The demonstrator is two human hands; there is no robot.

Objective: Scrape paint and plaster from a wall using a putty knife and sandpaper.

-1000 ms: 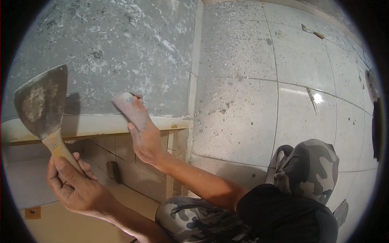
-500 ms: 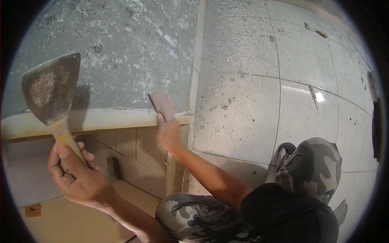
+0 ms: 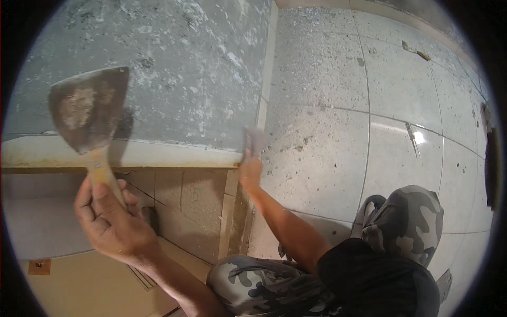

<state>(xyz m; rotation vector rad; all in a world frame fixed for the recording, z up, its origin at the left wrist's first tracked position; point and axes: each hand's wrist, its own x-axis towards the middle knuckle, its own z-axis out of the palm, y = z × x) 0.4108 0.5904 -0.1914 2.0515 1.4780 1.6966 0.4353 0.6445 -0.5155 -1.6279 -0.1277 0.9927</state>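
My left hand [image 3: 119, 227] is closed round the light handle of a wide putty knife [image 3: 87, 105]. The knife's worn, stained blade points up in front of a grey, patchy surface [image 3: 174, 79]. Farther right, my right hand [image 3: 250, 171] is closed on a thin pinkish-brown piece that looks like folded sandpaper [image 3: 255, 138]. Motion blurs that piece. It is at the right end of the pale border strip [image 3: 158, 153], by the corner of the grey surface; whether it touches there I cannot tell.
Debris is scattered over the light floor tiles [image 3: 317, 153] on the right. A thin tool [image 3: 412, 138] and a small scraper [image 3: 416, 51] lie there. Below the strip is a recess with a dark object [image 3: 151, 217], partly behind my left hand. My camouflage-clad knees [image 3: 409, 222] are at the lower right.
My right hand has swept rightward with the sandpaper, from the grey surface to its corner. My left hand and the putty knife have shifted slightly right, and the whole view has moved a little.
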